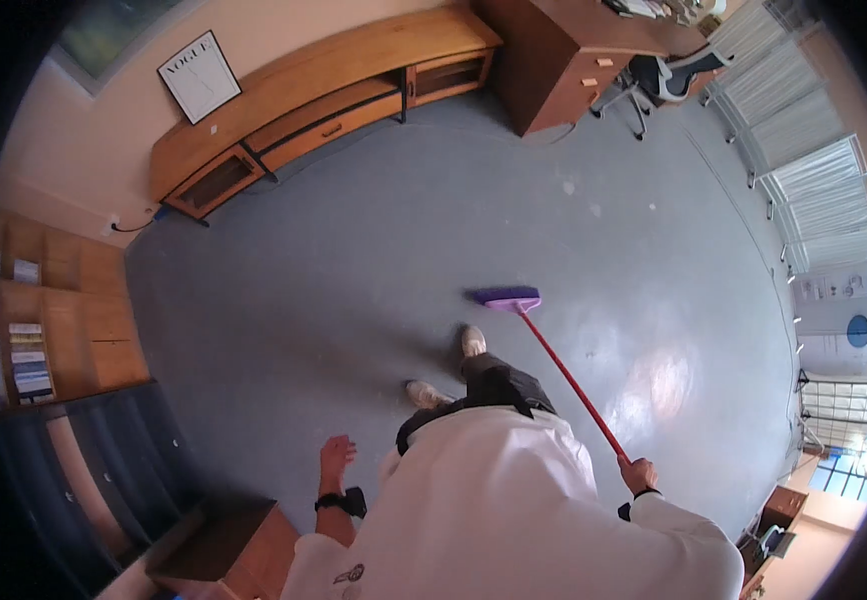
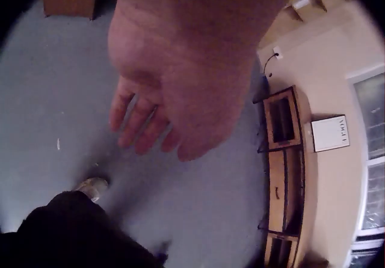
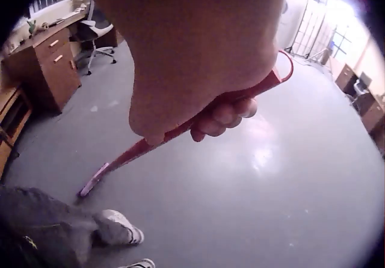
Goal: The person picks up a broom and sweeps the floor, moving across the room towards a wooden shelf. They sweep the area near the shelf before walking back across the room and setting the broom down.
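My right hand [image 1: 640, 475] grips the red handle of a broom [image 1: 572, 380] near its top end. In the right wrist view the fingers [image 3: 224, 116] curl round the handle, and a hanging loop shows past the hand. The purple broom head [image 1: 510, 299] rests on the grey floor just ahead of the person's shoes [image 1: 473, 341]. My left hand [image 1: 337, 458] hangs at the person's side, away from the broom. Its fingers [image 2: 139, 123] are loosely bent and hold nothing in the left wrist view.
Along the far wall runs a low wooden cabinet [image 1: 334, 130] with a framed print [image 1: 200, 77] above it. A brown desk [image 1: 554, 75] and an office chair [image 1: 659, 80] stand at the far right. Shelves [image 1: 94, 330] line the left; white curtained racks [image 1: 824, 200] line the right.
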